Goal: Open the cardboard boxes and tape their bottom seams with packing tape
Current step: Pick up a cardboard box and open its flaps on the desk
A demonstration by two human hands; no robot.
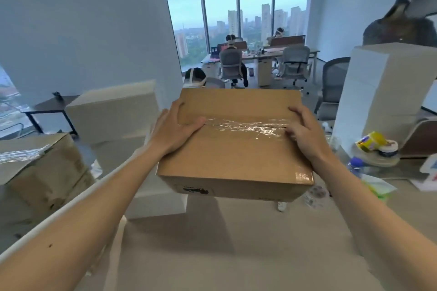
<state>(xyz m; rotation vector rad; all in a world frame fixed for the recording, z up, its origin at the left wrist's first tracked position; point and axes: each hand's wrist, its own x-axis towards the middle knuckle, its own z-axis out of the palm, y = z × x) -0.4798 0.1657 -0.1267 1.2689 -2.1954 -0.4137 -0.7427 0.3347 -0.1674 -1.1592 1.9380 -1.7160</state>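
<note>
At 12 o'clock over the bench [236, 250], the cardboard box [236, 163] is held up: left hand [176, 127] clamped on its 9 o'clock edge, right hand [305, 133] curled onto the tape [248, 129] at 3 o'clock. I'd rub those wrinkles flat along the seam. The flaps are closed, so any contents are hidden.
</note>
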